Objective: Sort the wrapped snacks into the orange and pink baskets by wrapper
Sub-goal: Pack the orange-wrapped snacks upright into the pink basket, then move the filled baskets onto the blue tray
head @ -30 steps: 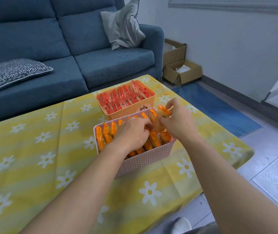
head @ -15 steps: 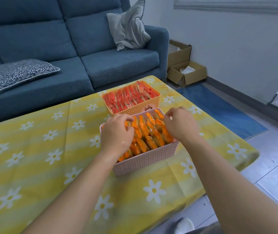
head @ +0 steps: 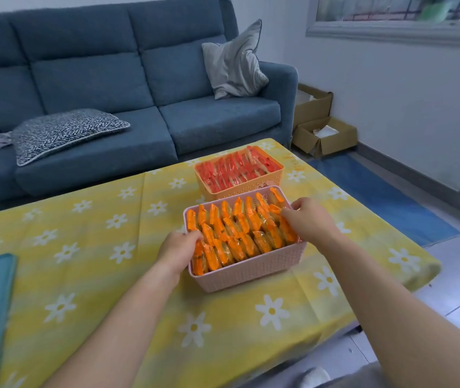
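Pink basket (head: 251, 277): nearer of the two on the daisy cloth (head: 83, 247), filled with orange packs (head: 237, 233) standing on edge in rows. Orange basket (head: 275, 179): just behind it, touching or nearly so, holding red packs (head: 234, 170). Change noted: a second ago the right hand (head: 311, 222) held one orange pack above the pink basket and the left hand (head: 177, 249) lay mid-row. That pack is now in among the rest, and the hands have parted to the basket's two ends. Grip: left fingertips curl against the end pack by the rim, right fingers bend down onto the far-end packs. Whether either pinches or merely presses, I cannot tell. No loose pack on the cloth, so sorting looks finished, with only tidying left.
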A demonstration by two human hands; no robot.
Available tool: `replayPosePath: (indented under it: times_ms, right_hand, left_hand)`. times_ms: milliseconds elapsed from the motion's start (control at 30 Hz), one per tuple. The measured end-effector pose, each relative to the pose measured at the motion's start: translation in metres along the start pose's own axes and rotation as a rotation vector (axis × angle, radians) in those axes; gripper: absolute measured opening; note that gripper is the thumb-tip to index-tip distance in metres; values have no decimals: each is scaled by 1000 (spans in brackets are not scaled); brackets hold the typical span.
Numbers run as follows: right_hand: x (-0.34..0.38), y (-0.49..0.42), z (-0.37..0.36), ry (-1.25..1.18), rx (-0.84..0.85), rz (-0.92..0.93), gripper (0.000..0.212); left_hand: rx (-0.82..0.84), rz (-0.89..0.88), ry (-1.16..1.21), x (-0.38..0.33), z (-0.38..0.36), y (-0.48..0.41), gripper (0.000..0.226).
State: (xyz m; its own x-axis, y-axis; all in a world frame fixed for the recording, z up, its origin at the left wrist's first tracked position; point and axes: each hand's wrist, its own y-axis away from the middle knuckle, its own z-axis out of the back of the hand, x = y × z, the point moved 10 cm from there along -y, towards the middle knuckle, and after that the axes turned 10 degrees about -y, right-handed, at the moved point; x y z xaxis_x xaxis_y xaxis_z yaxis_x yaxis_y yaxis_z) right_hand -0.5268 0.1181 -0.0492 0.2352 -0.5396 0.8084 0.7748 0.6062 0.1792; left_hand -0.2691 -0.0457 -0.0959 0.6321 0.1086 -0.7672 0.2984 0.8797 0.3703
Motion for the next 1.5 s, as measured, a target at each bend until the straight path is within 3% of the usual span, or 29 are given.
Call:
replayPosePath:
  times_ms: [133,400,600,833,1033,1333,1400,1500]
  right_hand:
    - [30,22,-20,-4,-12,81,26]
    - [94,87,-117,-126,185,212,22]
    - [141,143,-218,-270,384,229,41]
    - [206,202,-350,-278,540,273,20]
    - [254,225,-438,-246,641,290,34]
    - [287,190,-525,-253,643,283,21]
    - [293,186,-534,-282,640,283,18]
    - [295,184,-547,-318,659,252,18]
  left_hand:
    - [-91,-10,14,11,43,7,19]
    - [-227,62,15,78,163,35,17]
    - [-363,152,50,153,276,71,16]
    - [-512,230,204,246,386,91,13]
    - [-455,344,433,302,423,79,16]
    - [-701,220,432,339,476,28,8]
    - [-735,185,417,339,480,23,18]
    - [-803,153,363,344,488,18,55]
